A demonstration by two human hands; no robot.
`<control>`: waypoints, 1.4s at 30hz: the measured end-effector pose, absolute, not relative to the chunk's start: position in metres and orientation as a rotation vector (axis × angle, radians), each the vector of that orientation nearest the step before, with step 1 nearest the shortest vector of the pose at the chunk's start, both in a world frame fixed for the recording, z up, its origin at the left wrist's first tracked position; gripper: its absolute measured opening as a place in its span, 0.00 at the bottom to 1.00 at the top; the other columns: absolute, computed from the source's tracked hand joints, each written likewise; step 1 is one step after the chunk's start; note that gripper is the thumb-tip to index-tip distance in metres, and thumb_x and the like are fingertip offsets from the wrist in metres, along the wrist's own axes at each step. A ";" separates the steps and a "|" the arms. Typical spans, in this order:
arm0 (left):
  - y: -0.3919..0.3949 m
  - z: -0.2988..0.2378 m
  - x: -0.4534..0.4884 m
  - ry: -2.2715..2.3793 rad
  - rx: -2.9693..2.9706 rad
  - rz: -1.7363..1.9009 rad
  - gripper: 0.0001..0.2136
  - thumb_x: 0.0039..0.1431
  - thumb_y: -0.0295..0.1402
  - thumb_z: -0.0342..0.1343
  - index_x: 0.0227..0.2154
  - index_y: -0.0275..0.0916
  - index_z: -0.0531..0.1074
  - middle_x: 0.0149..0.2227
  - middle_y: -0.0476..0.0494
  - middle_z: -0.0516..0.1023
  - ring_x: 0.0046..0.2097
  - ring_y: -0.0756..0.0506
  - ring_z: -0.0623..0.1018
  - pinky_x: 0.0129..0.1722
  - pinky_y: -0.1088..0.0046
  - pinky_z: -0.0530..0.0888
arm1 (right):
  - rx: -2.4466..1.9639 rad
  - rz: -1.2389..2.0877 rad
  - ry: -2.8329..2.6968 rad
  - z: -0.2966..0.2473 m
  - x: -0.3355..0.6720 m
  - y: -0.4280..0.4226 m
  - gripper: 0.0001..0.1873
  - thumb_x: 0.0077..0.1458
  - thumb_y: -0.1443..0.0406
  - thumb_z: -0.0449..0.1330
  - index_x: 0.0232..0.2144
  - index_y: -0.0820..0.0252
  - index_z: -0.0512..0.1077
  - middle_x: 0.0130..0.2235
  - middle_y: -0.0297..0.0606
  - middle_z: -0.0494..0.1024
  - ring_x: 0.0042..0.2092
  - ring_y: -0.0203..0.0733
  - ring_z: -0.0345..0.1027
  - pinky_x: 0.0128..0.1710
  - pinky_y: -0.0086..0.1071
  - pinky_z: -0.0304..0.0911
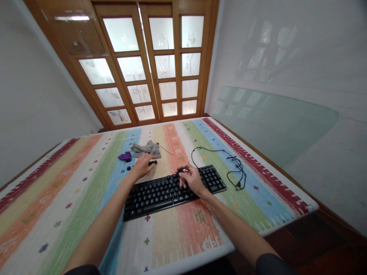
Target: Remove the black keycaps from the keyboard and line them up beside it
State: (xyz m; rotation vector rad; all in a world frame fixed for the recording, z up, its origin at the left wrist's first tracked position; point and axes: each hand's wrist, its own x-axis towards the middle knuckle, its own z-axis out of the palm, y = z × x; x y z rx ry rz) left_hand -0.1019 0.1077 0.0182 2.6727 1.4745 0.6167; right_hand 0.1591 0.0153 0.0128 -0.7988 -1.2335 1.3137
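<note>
A black keyboard [160,194] lies at a slant on the striped tablecloth. Over its right half, my right hand [189,178] is closed in a pinch on a small black keycap [180,172], its fingertips above the back rows of keys. My left hand [143,165] is behind the keyboard's back edge, fingers stretched out and close to several loose black keycaps [154,162] on the cloth. Whether its fingertips touch them I cannot tell. One more loose keycap [129,168] sits left of that hand.
A crumpled grey cloth [147,147] lies past my left hand, with a purple cloth [125,156] beside it. A thin stick [165,148] rests to its right. The keyboard's black cable [240,168] loops on the right. Wooden glazed doors [155,65] stand beyond the table.
</note>
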 end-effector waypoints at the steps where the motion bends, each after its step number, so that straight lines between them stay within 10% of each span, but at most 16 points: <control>1: 0.101 0.018 -0.099 1.470 2.662 0.634 0.11 0.57 0.30 0.54 0.42 0.38 0.74 0.42 0.39 0.78 0.47 0.38 0.74 0.50 0.56 0.71 | -0.804 1.306 -1.251 0.013 0.159 0.015 0.08 0.48 0.64 0.59 0.33 0.61 0.69 0.20 0.31 0.75 0.13 0.31 0.61 0.12 0.23 0.53; 42: 0.006 -0.009 -0.034 1.388 2.483 0.914 0.08 0.65 0.31 0.49 0.42 0.38 0.72 0.41 0.39 0.77 0.45 0.41 0.74 0.47 0.61 0.72 | -0.859 1.316 -1.425 0.010 0.155 0.012 0.19 0.52 0.53 0.64 0.38 0.62 0.69 0.24 0.35 0.78 0.25 0.40 0.76 0.29 0.35 0.74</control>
